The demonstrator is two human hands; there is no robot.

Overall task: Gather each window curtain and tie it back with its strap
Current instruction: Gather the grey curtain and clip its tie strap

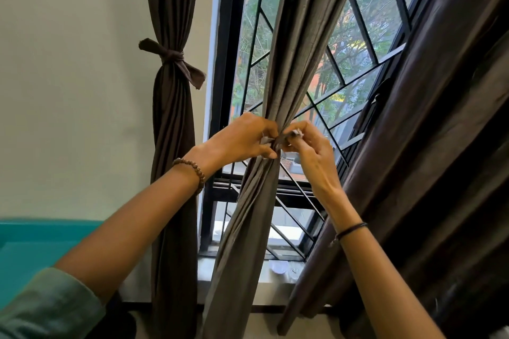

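**One curtain tied, one in hand, one still loose**

Three dark brown fabric curtains hang at the black-framed window with its diagonal metal grille (333, 74). The leftmost brown curtain (172, 132), against the pale wall, is already gathered into a narrow waist and bound by its matching brown fabric strap (172, 56), knotted with both tails sticking out; that one looks finished.

The middle grey-brown curtain (292, 49) is bunched tight at about the same height, right between the two hands. The left hand (245, 137), with a brown bead bracelet on the wrist, has its fingers curled and pinching one end of the strap of the middle curtain (278, 142) against the gathered cloth. The right hand (308, 143), with a thin black cord at the wrist, pinches the other end between thumb and fingertips just beside the left. Both hands touch the bundle. Whether a knot has formed under the fingers cannot be told; the tying seems under way, not done.

The wide dark brown curtain on the right (429, 146) hangs ungathered, with no strap around it visible, so it appears to remain.
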